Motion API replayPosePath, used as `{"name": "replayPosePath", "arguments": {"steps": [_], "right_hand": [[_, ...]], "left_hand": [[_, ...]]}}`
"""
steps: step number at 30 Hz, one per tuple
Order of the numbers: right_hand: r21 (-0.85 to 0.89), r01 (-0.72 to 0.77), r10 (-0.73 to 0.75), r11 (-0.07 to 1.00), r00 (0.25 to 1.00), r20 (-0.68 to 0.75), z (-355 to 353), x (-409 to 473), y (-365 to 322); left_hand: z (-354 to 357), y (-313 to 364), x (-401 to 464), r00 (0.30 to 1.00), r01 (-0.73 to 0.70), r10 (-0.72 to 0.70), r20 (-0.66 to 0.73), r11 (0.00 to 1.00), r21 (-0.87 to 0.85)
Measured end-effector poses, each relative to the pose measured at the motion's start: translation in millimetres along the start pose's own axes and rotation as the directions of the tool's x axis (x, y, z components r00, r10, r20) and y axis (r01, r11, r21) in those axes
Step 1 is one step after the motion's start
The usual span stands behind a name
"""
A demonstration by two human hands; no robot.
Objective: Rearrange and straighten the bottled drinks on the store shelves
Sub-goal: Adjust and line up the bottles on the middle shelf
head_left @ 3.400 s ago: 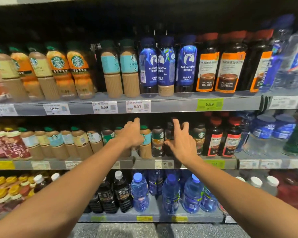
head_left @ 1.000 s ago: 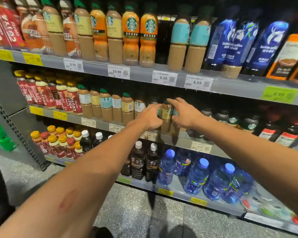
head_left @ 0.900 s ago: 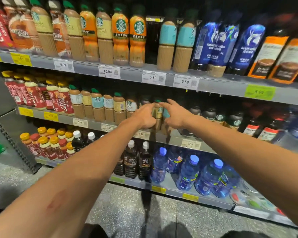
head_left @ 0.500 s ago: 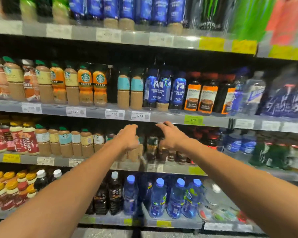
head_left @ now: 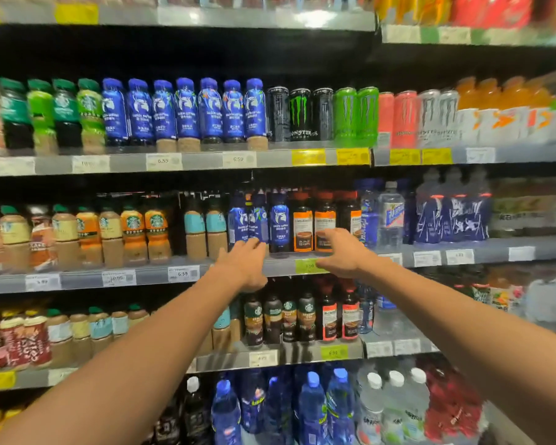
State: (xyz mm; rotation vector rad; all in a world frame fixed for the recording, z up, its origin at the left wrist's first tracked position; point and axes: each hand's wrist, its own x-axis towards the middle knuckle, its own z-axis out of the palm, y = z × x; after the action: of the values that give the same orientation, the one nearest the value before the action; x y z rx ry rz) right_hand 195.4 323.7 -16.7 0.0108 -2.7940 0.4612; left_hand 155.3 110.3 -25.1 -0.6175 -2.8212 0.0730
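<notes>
Three blue coffee bottles (head_left: 279,223) stand in the middle of the second shelf (head_left: 187,273), with dark orange-labelled bottles (head_left: 303,225) to their right. My left hand (head_left: 244,265) reaches up to the shelf edge, and its spread fingers touch the base of the leftmost blue bottles. My right hand (head_left: 341,252) is stretched out flat in front of the lower part of an orange-labelled bottle (head_left: 325,220). Neither hand grips anything. Two teal-labelled milk coffee bottles (head_left: 205,231) stand just left of my left hand.
Above is a row of blue bottles (head_left: 187,110) and energy drink cans (head_left: 299,114). Below, small dark coffee bottles (head_left: 297,317) fill the third shelf, and water bottles (head_left: 312,409) stand at the bottom. Orange Starbucks bottles (head_left: 145,231) are to the left.
Both hands have left the small bottles on the lower shelf and risen to the shelf above. They now reach the blue and orange-labelled bottles. The view has tilted up.
</notes>
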Motion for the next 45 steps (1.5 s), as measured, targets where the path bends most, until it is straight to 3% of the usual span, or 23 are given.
{"name": "replayPosePath", "arguments": {"steps": [7,15,22,27,31,36,43,45], "right_hand": [[0.09,0.083,-0.074,0.992,0.992,-0.102,-26,25,-5],[-0.103,0.198,-0.214,0.975,0.962,-0.17,-74,72,-47],[-0.229,0.185,-0.221,0.956,0.965,-0.143,-83,130,-73],[-0.366,0.123,-0.215,0.922,0.951,-0.223,-70,161,-74],[-0.43,0.092,-0.243,0.898,0.919,-0.311,-61,164,-66],[-0.371,0.086,-0.223,0.925,0.912,-0.345,-55,166,-65],[-0.361,0.087,-0.221,0.929,0.91,-0.351,-54,169,-63],[-0.38,0.121,-0.301,0.917,0.836,-0.458,-49,162,-67]], "left_hand": [[-17,3,23,1.0,0.017,-0.017,-0.002,1.0,-0.018],[-78,-43,56,0.981,0.084,-0.098,-0.169,0.993,-0.085],[-115,-78,95,0.954,0.161,-0.177,-0.242,0.983,-0.084],[-109,-112,114,0.918,0.25,-0.254,-0.305,0.967,-0.051],[-103,-127,121,0.886,0.23,-0.208,-0.414,0.973,0.003],[-102,-133,129,0.844,0.199,-0.211,-0.493,0.977,-0.078],[-101,-146,131,0.836,0.115,-0.063,-0.545,0.991,0.061],[-102,-148,132,0.834,0.092,-0.053,-0.549,0.995,0.043]]}}
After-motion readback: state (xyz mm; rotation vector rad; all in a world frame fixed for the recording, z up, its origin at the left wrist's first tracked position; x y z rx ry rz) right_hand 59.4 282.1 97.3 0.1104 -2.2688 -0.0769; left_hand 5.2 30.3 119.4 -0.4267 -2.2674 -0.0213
